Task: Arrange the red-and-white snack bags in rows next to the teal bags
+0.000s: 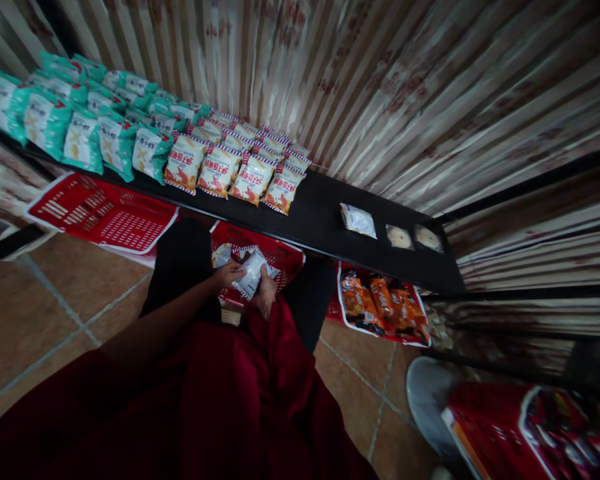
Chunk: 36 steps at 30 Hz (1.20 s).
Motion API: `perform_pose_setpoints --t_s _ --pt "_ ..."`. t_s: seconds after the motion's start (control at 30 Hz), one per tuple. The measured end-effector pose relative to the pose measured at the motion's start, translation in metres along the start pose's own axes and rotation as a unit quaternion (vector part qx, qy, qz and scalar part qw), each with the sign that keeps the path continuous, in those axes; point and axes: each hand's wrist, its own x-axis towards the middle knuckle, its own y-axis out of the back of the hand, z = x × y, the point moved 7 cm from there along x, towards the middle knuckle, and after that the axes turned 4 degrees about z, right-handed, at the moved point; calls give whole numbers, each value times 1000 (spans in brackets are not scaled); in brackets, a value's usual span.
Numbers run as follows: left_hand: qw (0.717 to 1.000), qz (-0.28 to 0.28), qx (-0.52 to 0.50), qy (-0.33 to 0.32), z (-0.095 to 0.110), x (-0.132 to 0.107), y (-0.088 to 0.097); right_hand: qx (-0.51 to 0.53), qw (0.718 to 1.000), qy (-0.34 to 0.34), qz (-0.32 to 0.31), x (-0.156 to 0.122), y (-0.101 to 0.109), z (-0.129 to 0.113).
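My left hand (229, 273) and my right hand (267, 291) are both closed on a small white snack packet (251, 273), held over a red basket (280, 257) below the black shelf (325, 223). On the shelf's left stand rows of green snack bags (83, 123) and beside them orange-and-white snack bags (235, 163). Further right on the shelf lie a single white packet (359, 220) and two small round-filled packets (399, 237) (428, 238).
An empty red basket (103, 213) sits at left under the shelf. A red basket of orange packets (383, 303) lies at right on the tiled floor. Another red basket (525, 427) stands at lower right. A striped curtain hangs behind the shelf.
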Motion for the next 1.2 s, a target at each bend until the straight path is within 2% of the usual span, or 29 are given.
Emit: perform_pose_setpoints --t_s 0.1,0.33,0.47,0.73,0.87,1.2 --pt "1000 6 3 24 -6 -1 4 0 998 -30 54 2 9 5" --pt "999 43 -8 17 -4 3 13 64 996 -55 -24 -9 -13 6" --pt "998 52 -17 13 -2 0 14 69 994 -39 -70 -18 -23 3" --pt "999 30 -27 32 8 -11 8 80 995 -2 -64 -17 -19 2" --pt "999 24 -27 34 13 -14 2 60 996 -8 -68 -15 -20 5" --pt "997 67 -32 5 11 -9 9 23 989 -6 -146 -20 -28 0"
